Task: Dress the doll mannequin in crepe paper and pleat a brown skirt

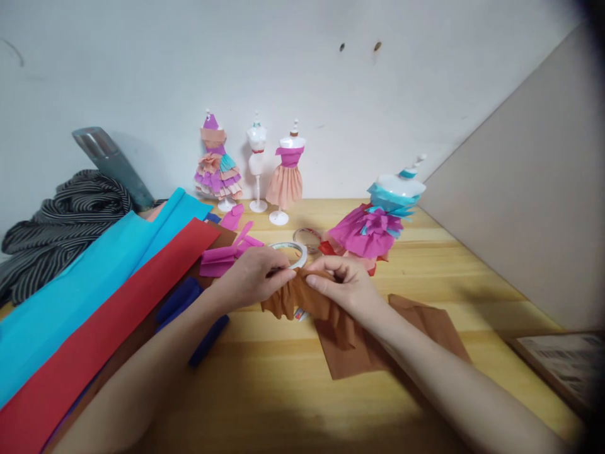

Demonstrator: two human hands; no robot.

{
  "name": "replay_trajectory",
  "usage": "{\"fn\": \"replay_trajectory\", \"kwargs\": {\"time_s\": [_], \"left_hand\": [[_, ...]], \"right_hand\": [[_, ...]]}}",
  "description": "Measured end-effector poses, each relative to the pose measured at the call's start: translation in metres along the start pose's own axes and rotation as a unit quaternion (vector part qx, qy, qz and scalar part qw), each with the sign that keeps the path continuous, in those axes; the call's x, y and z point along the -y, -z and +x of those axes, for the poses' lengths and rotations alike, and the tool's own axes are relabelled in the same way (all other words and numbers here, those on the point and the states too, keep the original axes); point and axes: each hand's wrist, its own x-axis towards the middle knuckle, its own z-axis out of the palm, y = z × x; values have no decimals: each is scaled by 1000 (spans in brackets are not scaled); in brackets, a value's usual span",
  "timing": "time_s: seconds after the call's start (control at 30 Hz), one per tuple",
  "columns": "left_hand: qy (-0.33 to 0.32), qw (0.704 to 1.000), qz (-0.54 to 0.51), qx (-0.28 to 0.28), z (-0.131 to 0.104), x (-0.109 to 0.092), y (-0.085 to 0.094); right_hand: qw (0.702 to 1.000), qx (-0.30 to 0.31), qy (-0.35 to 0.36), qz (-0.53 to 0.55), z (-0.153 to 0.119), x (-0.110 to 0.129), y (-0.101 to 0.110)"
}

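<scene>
Between my hands hangs a gathered strip of brown crepe paper (283, 299), its top edge bunched into pleats. My left hand (253, 274) pinches that edge on the left side, thumb against fingers. My right hand (347, 287) is closed on the same strip just to the right, thumb tip on the paper. Under my right wrist lies a flat piece of brown crepe paper (343, 359) on the wooden table. A white roll of tape (297, 252) is right behind my fingertips, with a second tape roll (308, 236) beyond it.
Small dress-form mannequins (258, 161) stand along the wall, several in paper dresses. One with a magenta skirt (362, 233) leans at right. Turquoise (85, 271) and red paper (113, 328) lengths cover the left, beside blue (210, 340) and pink scraps (220, 260). Striped cloth (70, 214) lies behind.
</scene>
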Motion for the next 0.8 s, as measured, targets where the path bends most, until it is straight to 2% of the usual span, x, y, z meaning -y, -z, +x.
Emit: {"fn": "replay_trajectory", "kwargs": {"time_s": [0.17, 0.4, 0.63, 0.8], "left_hand": [[-13, 999, 33, -4, 1, -2, 0], [-39, 999, 10, -1, 0, -1, -1], [-37, 999, -12, 12, -2, 2, 0], [-41, 999, -5, 20, -1, 4, -1]], "right_hand": [[999, -33, -1, 3, 0, 0, -1], [999, -11, 14, 36, -4, -5, -4], [998, 17, 41, 32, -5, -5, -4], [999, 12, 48, 15, -4, -3, -3]]}}
